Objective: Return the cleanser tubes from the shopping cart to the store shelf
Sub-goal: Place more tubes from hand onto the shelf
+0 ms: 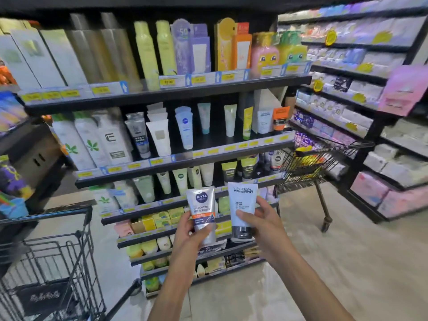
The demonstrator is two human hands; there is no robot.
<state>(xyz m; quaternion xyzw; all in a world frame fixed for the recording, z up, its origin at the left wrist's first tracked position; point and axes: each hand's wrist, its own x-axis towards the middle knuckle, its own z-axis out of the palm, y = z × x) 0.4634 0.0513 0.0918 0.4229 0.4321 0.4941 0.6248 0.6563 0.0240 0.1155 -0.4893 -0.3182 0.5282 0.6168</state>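
Observation:
My left hand (188,230) grips a white and silver Nivea Men cleanser tube (202,205) with an orange band, held upright. My right hand (261,222) grips a pale blue L'Oreal Men Expert tube (242,205) with a dark cap pointing down. Both tubes are raised side by side in front of the lower shelves of the store shelf (180,158). The black wire shopping cart (48,262) stands at the lower left, apart from both hands. What lies inside it is hard to tell.
The shelf rows hold several tubes, bottles and boxes, with gaps between tubes on the second row. A second wire cart (310,163) with yellow items stands right of the shelf. More racks (370,112) fill the right side. Beige floor lies below.

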